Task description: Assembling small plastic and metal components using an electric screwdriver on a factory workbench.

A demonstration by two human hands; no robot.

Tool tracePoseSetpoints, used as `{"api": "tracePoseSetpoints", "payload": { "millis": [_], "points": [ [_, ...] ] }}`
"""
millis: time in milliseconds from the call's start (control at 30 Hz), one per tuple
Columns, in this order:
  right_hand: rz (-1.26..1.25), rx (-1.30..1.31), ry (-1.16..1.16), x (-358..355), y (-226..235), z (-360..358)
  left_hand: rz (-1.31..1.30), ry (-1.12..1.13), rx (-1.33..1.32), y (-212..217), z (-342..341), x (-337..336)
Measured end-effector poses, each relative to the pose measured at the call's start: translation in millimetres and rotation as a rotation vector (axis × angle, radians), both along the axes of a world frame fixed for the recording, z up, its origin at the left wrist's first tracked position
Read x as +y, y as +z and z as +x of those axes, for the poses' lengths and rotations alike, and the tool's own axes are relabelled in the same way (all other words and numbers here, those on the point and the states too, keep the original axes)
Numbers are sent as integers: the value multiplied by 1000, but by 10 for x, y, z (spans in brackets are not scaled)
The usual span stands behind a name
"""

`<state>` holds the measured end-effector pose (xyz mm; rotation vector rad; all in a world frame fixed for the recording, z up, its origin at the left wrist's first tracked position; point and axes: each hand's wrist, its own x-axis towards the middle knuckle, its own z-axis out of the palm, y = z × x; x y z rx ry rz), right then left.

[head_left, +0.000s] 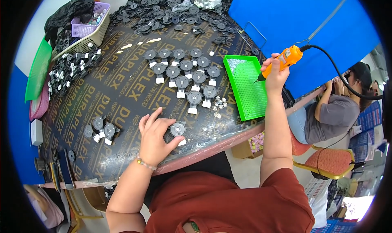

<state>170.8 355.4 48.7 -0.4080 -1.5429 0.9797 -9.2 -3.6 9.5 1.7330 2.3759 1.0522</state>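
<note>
My right hand [277,71] is wrapped round an orange electric screwdriver [286,60], whose dark bit points down-left over a green plastic tray [241,110]. At the table's front edge, my left hand [158,135] has its fingers apart, with thumb and fingertips around a round black part with a white tab [177,129]; whether they press on it I cannot tell. Several similar round parts [182,82] with white tabs stand in rows beyond it. Small metallic pieces [220,103] lie beside the tray. Off to the left sits a little group of round parts [109,130].
A heap of black discs [171,16] covers the table's far side. Small black-and-white pieces [71,71] lie at left beside a beige basket [102,28]. A blue panel [298,16] rises behind the tray. The screwdriver's black cable [341,75] runs right, toward a seated person [339,112].
</note>
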Motion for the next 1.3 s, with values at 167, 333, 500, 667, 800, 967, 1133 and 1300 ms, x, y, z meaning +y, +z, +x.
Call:
{"api": "tracePoseSetpoints", "payload": {
  "millis": [167, 333, 500, 667, 800, 967, 1133, 1300],
  "points": [
    [-17, 143, 104, -204, 197, 32, -12, 4, -5, -19, -6, -31],
    [-88, 268, 495, -1151, 506, -97, -20, -38, -20, -14, -14, -25],
    [-161, 11, 870, -2002, 349, -475, -25, -35, -24, -6, -23, -25],
    [-271, 3, 1046, -2201, 193, -705, -32, -33, -28, -30, -33, -21],
    [-337, -26, 1043, -2197, 174, -728, -23, -34, -34, -45, -41, -29],
    [-261, -34, 1109, -2224, 89, -767, 20, -51, -14, -82, -63, -49],
    [-346, -99, 981, -2375, 135, -807, 38, -21, 18, -76, -7, -52],
    [-469, -29, 1020, -2220, 178, -795, -96, 18, 156, 133, 102, -201]
  ]
}}
